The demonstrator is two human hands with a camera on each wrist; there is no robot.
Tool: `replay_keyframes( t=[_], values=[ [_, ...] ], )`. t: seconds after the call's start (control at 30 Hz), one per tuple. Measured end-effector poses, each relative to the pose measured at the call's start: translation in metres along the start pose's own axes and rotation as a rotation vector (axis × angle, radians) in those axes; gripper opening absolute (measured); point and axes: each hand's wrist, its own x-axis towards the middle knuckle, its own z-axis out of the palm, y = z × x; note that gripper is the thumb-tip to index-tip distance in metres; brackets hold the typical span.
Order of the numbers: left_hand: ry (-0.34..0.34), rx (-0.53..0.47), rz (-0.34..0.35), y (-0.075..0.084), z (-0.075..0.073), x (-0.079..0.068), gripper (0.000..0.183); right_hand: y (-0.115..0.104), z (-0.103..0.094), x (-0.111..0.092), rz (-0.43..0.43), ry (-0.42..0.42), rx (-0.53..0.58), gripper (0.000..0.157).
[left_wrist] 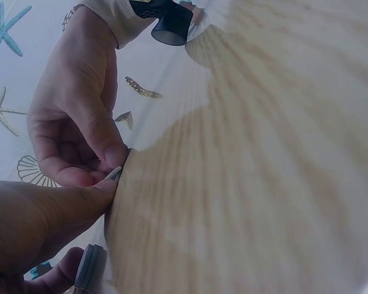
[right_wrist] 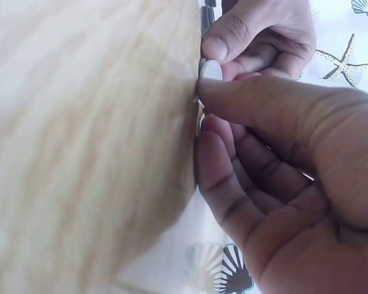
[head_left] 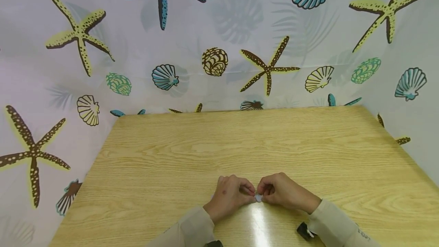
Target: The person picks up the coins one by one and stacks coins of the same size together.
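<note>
A small whitish round disc (head_left: 258,198) is at the table's near middle, between the fingertips of both hands. My left hand (head_left: 229,195) pinches it from the left, thumb and fingers curled. From the other side my right hand (head_left: 286,193) pinches it too, its thumb lying over part of the disc (right_wrist: 212,70) in the right wrist view. The left wrist view shows the disc nearly edge-on at the meeting thumbs. Beside the left hand's lower fingers stands a short stack of grey discs (left_wrist: 89,268); whether a finger touches it I cannot tell.
The light wood table (head_left: 240,144) spreads out around both hands. A white curtain (head_left: 192,56) printed with starfish and shells hangs along its back and sides. A dark wrist camera (head_left: 304,231) sits by the right sleeve.
</note>
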Motion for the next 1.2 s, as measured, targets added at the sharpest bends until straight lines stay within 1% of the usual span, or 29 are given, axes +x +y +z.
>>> replay_keyframes(
  t=[0.37,0.63,1.03,1.2],
  values=[
    [0.014,0.024,0.024,0.0007,0.0003,-0.0003,0.017,0.0000,0.0002,0.0001,-0.013,0.011,-0.032,0.010],
    [0.015,0.027,0.016,-0.0001,0.0005,0.0001,0.017,0.0007,0.0001,0.0000,-0.021,0.008,-0.034,0.013],
    [0.019,0.041,0.031,-0.0007,0.0013,-0.0010,0.018,-0.0019,0.0021,-0.0005,-0.034,0.005,-0.023,0.010],
    [0.018,0.050,0.030,-0.0005,0.0013,-0.0014,0.019,-0.0027,0.0024,-0.0004,-0.027,0.002,-0.026,0.011]
  ],
)
